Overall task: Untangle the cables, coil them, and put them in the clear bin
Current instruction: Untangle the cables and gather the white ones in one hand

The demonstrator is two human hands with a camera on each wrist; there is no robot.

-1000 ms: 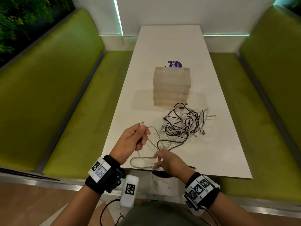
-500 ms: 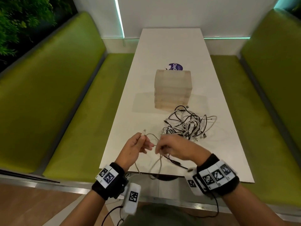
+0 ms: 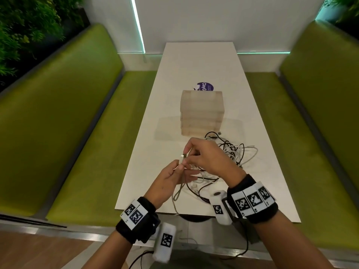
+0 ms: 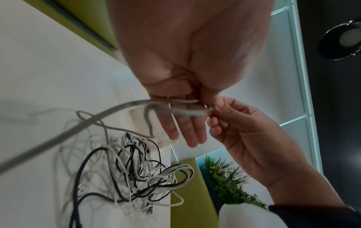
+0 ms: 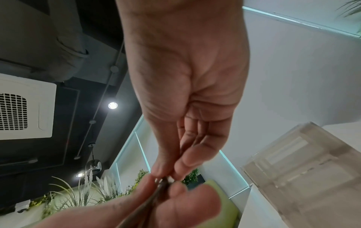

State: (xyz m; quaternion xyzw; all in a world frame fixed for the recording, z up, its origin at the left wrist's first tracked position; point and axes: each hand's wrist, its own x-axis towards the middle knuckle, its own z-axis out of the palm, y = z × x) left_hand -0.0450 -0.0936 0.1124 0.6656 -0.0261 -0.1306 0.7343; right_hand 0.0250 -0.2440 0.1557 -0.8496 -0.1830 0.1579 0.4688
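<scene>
A grey-white cable is held up over the near part of the white table. My left hand pinches it just below its plug, and my right hand pinches the plug end from above. In the left wrist view the cable crosses my left fingers and runs down toward the tangle of black and white cables. In the head view that tangle lies behind my right hand. The clear bin stands upright just beyond it.
A purple round sticker lies on the table behind the bin. Green benches run along both long sides. A loop of the held cable hangs over the table's near edge. The bin shows at the right in the right wrist view.
My right hand left the slack cable near the table edge and rose to the left hand, where it now pinches the plug end. Both hands moved slightly forward.
</scene>
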